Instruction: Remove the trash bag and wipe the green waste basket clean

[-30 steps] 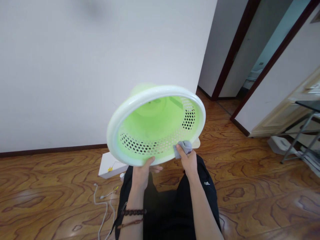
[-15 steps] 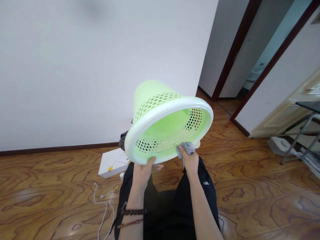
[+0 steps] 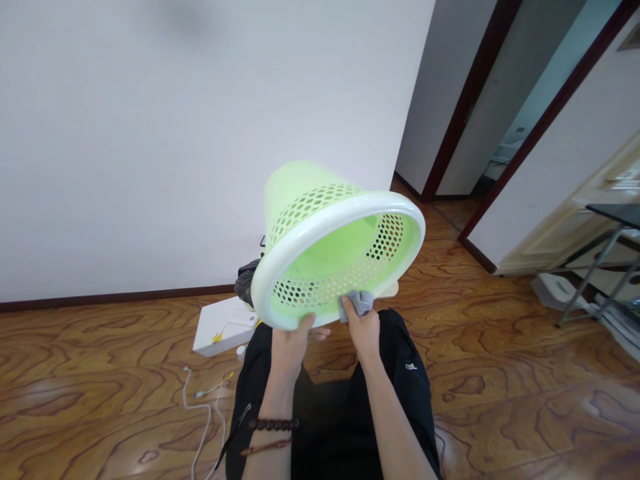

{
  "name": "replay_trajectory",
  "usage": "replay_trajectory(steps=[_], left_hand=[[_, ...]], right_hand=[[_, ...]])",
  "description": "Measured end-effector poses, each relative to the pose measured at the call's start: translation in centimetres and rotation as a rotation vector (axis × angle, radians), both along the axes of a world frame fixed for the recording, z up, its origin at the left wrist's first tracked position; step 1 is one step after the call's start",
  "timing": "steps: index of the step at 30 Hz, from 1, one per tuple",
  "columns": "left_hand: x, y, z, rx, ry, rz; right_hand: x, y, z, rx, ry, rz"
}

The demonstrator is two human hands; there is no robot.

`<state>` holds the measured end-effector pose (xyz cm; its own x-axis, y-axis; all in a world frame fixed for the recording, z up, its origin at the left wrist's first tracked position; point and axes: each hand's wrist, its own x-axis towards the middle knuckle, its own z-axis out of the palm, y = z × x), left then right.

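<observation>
A light green plastic basket (image 3: 313, 203) with rows of holes and a wide pale rim is tilted on its side, its mouth towards me. My left hand (image 3: 293, 343) grips the near edge of the rim, thumb on the inner side and fingers beneath. Just to the right, my right hand (image 3: 361, 327) is closed on a grey cloth (image 3: 361, 302), which is pressed against the same rim. The fingers of my right hand under the rim are mostly hidden.
A white box (image 3: 223, 327) lies on the wooden floor by the wall, beside a dark crumpled bag (image 3: 245, 283). White cables (image 3: 206, 407) trail on the floor at the left. At the right stand a metal-legged table (image 3: 617, 227) and a white container (image 3: 555, 292). A doorway opens behind.
My right hand has slid the cloth leftwards along the rim, closer to my left hand. The basket and my left hand have hardly moved.
</observation>
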<state>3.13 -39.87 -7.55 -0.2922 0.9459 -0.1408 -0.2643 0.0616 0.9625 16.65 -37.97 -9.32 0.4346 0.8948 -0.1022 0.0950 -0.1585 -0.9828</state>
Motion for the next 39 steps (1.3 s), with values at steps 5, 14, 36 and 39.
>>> replay_trajectory(steps=[5, 14, 36, 39], left_hand=[[0.0, 0.0, 0.0, 0.0, -0.009, 0.005], [0.3, 0.1, -0.1, -0.007, 0.007, 0.004], [0.9, 0.1, 0.0, -0.015, 0.015, -0.003], [0.9, 0.2, -0.2, -0.025, 0.0, -0.009]], right_hand=[[-0.4, 0.0, 0.1, 0.035, 0.045, 0.015], [-0.6, 0.0, -0.5, -0.013, -0.015, 0.076], [-0.4, 0.3, -0.5, -0.1, -0.04, -0.051], [0.5, 0.3, -0.7, -0.075, -0.003, -0.084]])
